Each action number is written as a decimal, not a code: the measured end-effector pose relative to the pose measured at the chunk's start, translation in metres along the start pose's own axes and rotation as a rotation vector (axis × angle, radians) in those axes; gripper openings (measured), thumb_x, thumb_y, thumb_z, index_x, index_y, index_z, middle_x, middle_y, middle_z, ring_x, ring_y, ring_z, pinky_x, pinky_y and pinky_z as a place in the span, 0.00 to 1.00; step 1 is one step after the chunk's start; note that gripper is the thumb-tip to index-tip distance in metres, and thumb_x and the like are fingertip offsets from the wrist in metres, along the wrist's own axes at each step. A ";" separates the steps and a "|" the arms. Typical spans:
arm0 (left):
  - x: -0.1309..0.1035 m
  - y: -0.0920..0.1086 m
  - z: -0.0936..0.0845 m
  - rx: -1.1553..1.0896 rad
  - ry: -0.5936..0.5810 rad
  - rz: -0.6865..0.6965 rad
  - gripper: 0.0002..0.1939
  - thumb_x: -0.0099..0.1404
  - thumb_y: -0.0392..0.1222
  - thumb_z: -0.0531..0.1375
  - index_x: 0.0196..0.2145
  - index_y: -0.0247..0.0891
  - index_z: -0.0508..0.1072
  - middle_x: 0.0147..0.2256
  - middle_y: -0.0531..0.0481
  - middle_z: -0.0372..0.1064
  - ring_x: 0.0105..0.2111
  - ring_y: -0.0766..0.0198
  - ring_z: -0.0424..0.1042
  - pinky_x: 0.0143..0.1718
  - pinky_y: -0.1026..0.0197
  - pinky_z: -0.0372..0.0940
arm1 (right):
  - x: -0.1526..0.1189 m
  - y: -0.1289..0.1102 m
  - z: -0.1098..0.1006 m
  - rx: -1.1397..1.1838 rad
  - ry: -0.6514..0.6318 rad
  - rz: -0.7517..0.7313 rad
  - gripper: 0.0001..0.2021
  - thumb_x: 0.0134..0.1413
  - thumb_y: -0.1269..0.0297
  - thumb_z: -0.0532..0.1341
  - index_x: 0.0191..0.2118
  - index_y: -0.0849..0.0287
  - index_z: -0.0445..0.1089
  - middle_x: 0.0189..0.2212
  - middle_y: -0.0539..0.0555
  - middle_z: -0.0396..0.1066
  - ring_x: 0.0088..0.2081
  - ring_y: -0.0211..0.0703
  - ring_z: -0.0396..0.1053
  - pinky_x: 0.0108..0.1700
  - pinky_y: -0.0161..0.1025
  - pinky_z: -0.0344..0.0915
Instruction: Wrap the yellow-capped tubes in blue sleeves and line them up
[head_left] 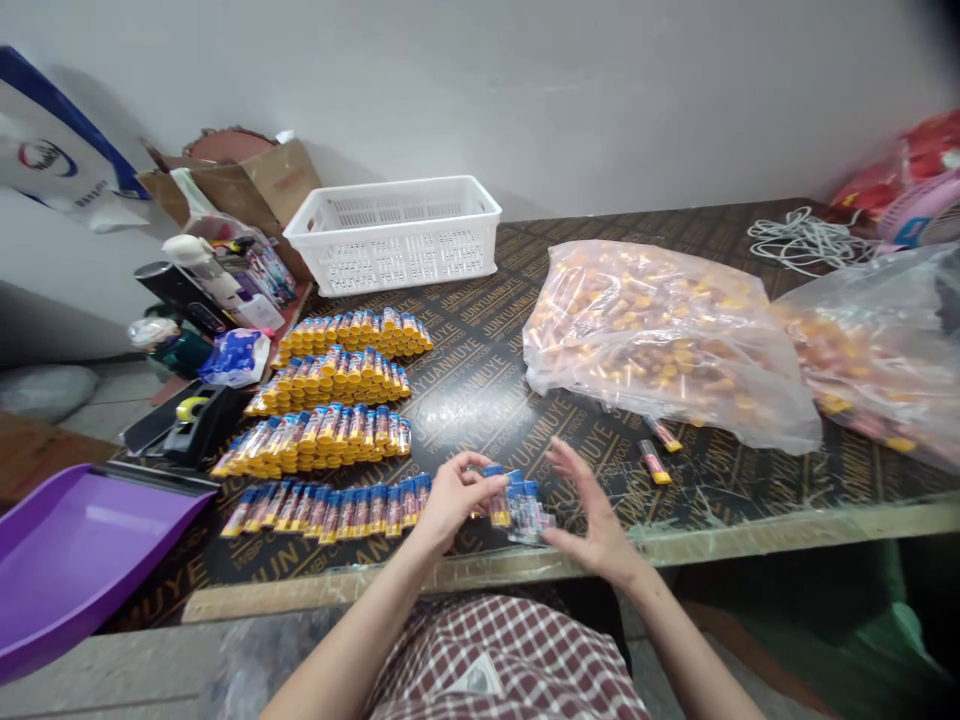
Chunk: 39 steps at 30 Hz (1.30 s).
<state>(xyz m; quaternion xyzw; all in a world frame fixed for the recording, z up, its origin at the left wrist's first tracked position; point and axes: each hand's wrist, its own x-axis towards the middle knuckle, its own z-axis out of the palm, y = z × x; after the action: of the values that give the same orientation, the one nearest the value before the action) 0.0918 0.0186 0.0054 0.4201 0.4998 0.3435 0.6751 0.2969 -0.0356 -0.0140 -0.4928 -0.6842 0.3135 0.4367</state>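
My left hand (457, 500) is closed, thumb and fingers pinching a small printed tube (498, 497) with a blue cap and yellow end. Just right of it, a few more blue-topped tubes (525, 505) lie close together near the table's front edge, blurred at their lower ends. My right hand (596, 520) hovers beside them, fingers and thumb spread, holding nothing. A single row of the same tubes (330, 510) stretches to the left of my left hand. Behind it are stacked rows of tubes (330, 440), their yellow ends facing me.
A white plastic basket (405, 250) stands at the back. Clear bags (660, 340) full of yellow-ended tubes lie to the right, with two loose tubes (655, 462) in front. A purple dustpan (97, 550), a tape dispenser (199, 425) and bottles occupy the left; a white cord (810, 240) lies back right.
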 end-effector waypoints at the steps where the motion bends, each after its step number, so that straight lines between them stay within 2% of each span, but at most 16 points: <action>1: 0.003 -0.001 -0.011 0.103 0.091 0.070 0.23 0.43 0.50 0.68 0.33 0.37 0.66 0.16 0.59 0.63 0.16 0.68 0.64 0.21 0.66 0.57 | 0.001 0.010 -0.009 -0.076 0.082 0.043 0.38 0.47 0.61 0.63 0.63 0.51 0.45 0.62 0.58 0.48 0.59 0.53 0.54 0.58 0.55 0.54; 4: 0.009 -0.006 -0.042 0.424 0.320 0.217 0.20 0.45 0.51 0.67 0.32 0.39 0.67 0.14 0.61 0.61 0.17 0.67 0.62 0.22 0.66 0.55 | 0.004 0.042 -0.034 -0.294 0.341 0.150 0.29 0.48 0.55 0.62 0.56 0.53 0.59 0.57 0.59 0.57 0.56 0.54 0.58 0.56 0.56 0.57; 6: 0.011 -0.011 -0.053 0.580 0.358 0.234 0.18 0.46 0.52 0.66 0.30 0.39 0.68 0.15 0.60 0.62 0.17 0.66 0.63 0.23 0.66 0.54 | 0.004 0.058 -0.042 -0.380 0.420 0.184 0.25 0.47 0.51 0.62 0.51 0.54 0.65 0.53 0.59 0.62 0.54 0.54 0.60 0.55 0.55 0.57; 11: 0.010 -0.015 -0.055 0.864 0.324 0.195 0.19 0.48 0.55 0.65 0.32 0.41 0.69 0.17 0.56 0.65 0.21 0.63 0.66 0.25 0.66 0.51 | 0.005 0.063 -0.035 -0.444 0.352 0.170 0.20 0.51 0.51 0.59 0.46 0.56 0.69 0.50 0.60 0.65 0.52 0.52 0.62 0.54 0.52 0.58; 15: 0.006 -0.006 -0.050 1.162 0.399 0.193 0.23 0.56 0.61 0.56 0.39 0.40 0.69 0.19 0.52 0.66 0.24 0.59 0.68 0.26 0.64 0.49 | 0.004 0.066 -0.038 -0.511 0.380 0.171 0.19 0.52 0.51 0.58 0.46 0.57 0.70 0.50 0.60 0.65 0.52 0.52 0.62 0.54 0.53 0.57; 17: 0.005 -0.003 -0.040 1.222 0.424 0.232 0.23 0.60 0.61 0.52 0.40 0.40 0.70 0.21 0.50 0.68 0.25 0.58 0.68 0.27 0.63 0.51 | 0.004 0.074 -0.047 -0.561 0.439 0.184 0.19 0.52 0.51 0.58 0.45 0.57 0.70 0.49 0.60 0.65 0.52 0.52 0.62 0.55 0.53 0.56; 18: 0.005 -0.002 -0.032 1.222 0.395 0.273 0.21 0.61 0.59 0.51 0.38 0.40 0.70 0.23 0.49 0.69 0.26 0.59 0.69 0.28 0.63 0.52 | 0.003 0.079 -0.052 -0.588 0.470 0.198 0.19 0.51 0.52 0.57 0.45 0.57 0.70 0.49 0.60 0.65 0.52 0.53 0.62 0.54 0.53 0.56; 21: 0.008 -0.006 0.001 1.239 0.128 0.417 0.12 0.65 0.48 0.52 0.33 0.40 0.72 0.31 0.46 0.71 0.33 0.59 0.68 0.35 0.62 0.55 | 0.003 0.094 -0.069 -0.656 0.549 0.252 0.18 0.51 0.53 0.57 0.43 0.58 0.71 0.49 0.61 0.65 0.52 0.54 0.60 0.53 0.53 0.56; 23: 0.013 -0.011 0.024 1.308 -0.049 0.460 0.07 0.63 0.42 0.55 0.32 0.39 0.72 0.34 0.44 0.70 0.38 0.57 0.66 0.38 0.60 0.56 | 0.002 0.100 -0.079 -0.687 0.577 0.276 0.17 0.51 0.55 0.57 0.43 0.59 0.71 0.49 0.62 0.65 0.51 0.55 0.61 0.51 0.53 0.57; 25: 0.020 -0.016 0.040 1.391 -0.110 0.445 0.05 0.60 0.40 0.58 0.33 0.37 0.71 0.36 0.42 0.68 0.40 0.54 0.65 0.39 0.57 0.57 | -0.001 0.102 -0.088 -0.715 0.590 0.293 0.18 0.51 0.55 0.57 0.44 0.59 0.70 0.48 0.62 0.66 0.49 0.54 0.62 0.50 0.52 0.58; 27: 0.027 -0.020 0.049 1.441 -0.107 0.419 0.07 0.58 0.40 0.60 0.34 0.36 0.71 0.37 0.41 0.67 0.40 0.53 0.64 0.39 0.56 0.57 | -0.004 0.102 -0.095 -0.743 0.594 0.316 0.18 0.51 0.56 0.56 0.46 0.58 0.70 0.45 0.61 0.68 0.46 0.52 0.63 0.48 0.51 0.59; 30: 0.035 -0.025 0.049 1.429 -0.114 0.420 0.03 0.56 0.37 0.61 0.31 0.37 0.70 0.35 0.45 0.67 0.38 0.56 0.65 0.38 0.58 0.57 | -0.011 0.099 -0.101 -0.775 0.591 0.358 0.20 0.51 0.56 0.56 0.48 0.58 0.70 0.41 0.59 0.70 0.43 0.52 0.64 0.46 0.49 0.59; 33: 0.038 -0.028 0.045 1.284 -0.100 0.451 0.03 0.53 0.33 0.60 0.25 0.38 0.69 0.30 0.48 0.68 0.36 0.58 0.65 0.36 0.60 0.56 | -0.016 0.098 -0.101 -0.792 0.587 0.408 0.19 0.49 0.56 0.57 0.46 0.59 0.71 0.37 0.60 0.70 0.41 0.53 0.64 0.43 0.49 0.59; 36: 0.037 -0.029 0.042 0.936 -0.075 0.392 0.05 0.51 0.34 0.60 0.22 0.38 0.66 0.24 0.52 0.66 0.29 0.63 0.65 0.31 0.63 0.56 | -0.018 0.098 -0.098 -0.774 0.567 0.438 0.17 0.47 0.59 0.59 0.44 0.59 0.71 0.31 0.58 0.69 0.38 0.53 0.64 0.41 0.49 0.59; 39: 0.036 -0.025 0.039 0.419 -0.039 0.218 0.07 0.50 0.39 0.61 0.22 0.38 0.64 0.17 0.58 0.62 0.20 0.68 0.63 0.24 0.66 0.55 | -0.016 0.096 -0.094 -0.694 0.540 0.423 0.16 0.48 0.61 0.58 0.44 0.58 0.69 0.28 0.54 0.67 0.33 0.48 0.65 0.39 0.46 0.61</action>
<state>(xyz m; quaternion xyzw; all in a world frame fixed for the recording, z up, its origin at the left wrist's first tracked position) 0.1402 0.0314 -0.0255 0.6091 0.4988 0.2948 0.5415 0.4224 -0.0205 -0.0612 -0.8012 -0.4956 0.0094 0.3352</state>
